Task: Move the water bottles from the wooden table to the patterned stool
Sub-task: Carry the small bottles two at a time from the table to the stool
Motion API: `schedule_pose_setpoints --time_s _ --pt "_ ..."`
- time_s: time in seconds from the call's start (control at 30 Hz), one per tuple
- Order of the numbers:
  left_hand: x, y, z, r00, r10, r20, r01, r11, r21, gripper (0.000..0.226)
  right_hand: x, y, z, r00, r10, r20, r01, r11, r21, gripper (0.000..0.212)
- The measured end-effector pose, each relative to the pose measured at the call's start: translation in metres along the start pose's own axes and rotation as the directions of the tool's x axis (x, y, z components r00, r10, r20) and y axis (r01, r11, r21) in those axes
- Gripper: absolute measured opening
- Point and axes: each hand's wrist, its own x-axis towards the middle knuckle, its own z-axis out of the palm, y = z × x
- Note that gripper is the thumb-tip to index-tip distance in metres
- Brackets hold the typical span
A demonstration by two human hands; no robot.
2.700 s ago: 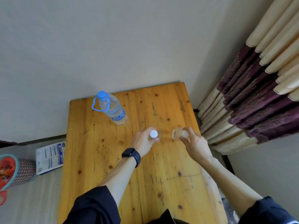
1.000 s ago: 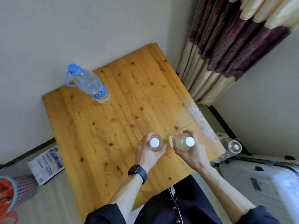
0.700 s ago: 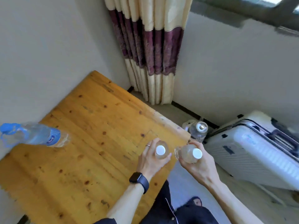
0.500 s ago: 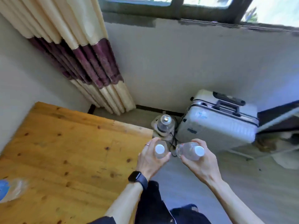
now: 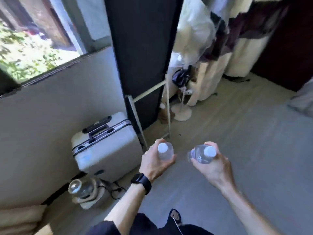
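Your left hand (image 5: 156, 164), black watch (image 5: 141, 182) on the wrist, is in the lower middle of the frame. Its fingers (image 5: 155, 143) are curled tight around the left bottle (image 5: 165, 153): clear plastic, white cap facing the camera, held upright above the grey floor (image 5: 254, 167). Just to the right, your right hand (image 5: 214, 168) grips the right bottle (image 5: 200, 156) the same way, fingers wrapped round the body. Its cap is white too, and the bottle is tilted so its base points toward the left hand. The two bottles are near each other but apart, both in the air over the floor. A bluish patch on the right bottle's side could be a label, but it's too blurred to read. A thin ring (image 5: 152, 146) shows on one left finger. Left of your hands, a white suitcase (image 5: 105, 146) stands against the wall, dark handle on top; there's a faint mark on its face that I can't make out. Lower left, a clear jug (image 5: 81, 188) sits on the floor beside a black cable (image 5: 115, 191).
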Motion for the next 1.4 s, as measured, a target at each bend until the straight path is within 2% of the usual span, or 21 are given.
schedule_pose_setpoints --time_s 0.13,0.3,0.43,0.63,0.9,1.1,1.4 --pt "0.056 0.083 0.047 0.978 0.17 0.123 -0.181 0.979 0.089 0.054 0.024 0.045 -0.064 0.959 0.154 -0.236 -0.152 0.988 0.026 0.067" --pt "0.113 0.161 0.104 0.919 0.301 0.254 -0.345 0.926 0.151 0.053 0.055 0.089 -0.127 0.874 0.309 -0.375 -0.308 0.949 0.063 0.068" --pt "0.155 0.209 0.148 0.86 0.369 0.353 -0.441 0.885 0.15 0.053 0.084 0.119 -0.161 0.802 0.403 -0.441 -0.4 0.91 0.104 0.067" --pt "0.227 0.274 0.209 0.778 0.4 0.484 -0.512 0.85 0.122 0.053 0.139 0.155 -0.207 0.716 0.54 -0.443 -0.506 0.838 0.204 0.059" --pt "0.308 0.368 0.307 0.656 0.486 0.577 -0.644 0.759 0.093 0.055 0.213 0.212 -0.279 0.583 0.624 -0.52 -0.568 0.771 0.288 0.057" --pt "0.357 0.457 0.402 0.607 0.486 0.629 -0.71 0.688 0.153 0.061 0.288 0.285 -0.356 0.558 0.64 -0.528 -0.571 0.758 0.316 0.056" --pt "0.429 0.59 0.539 0.664 0.444 0.602 -0.643 0.75 0.156 0.064 0.414 0.413 -0.487 0.599 0.643 -0.477 -0.557 0.763 0.328 0.057"
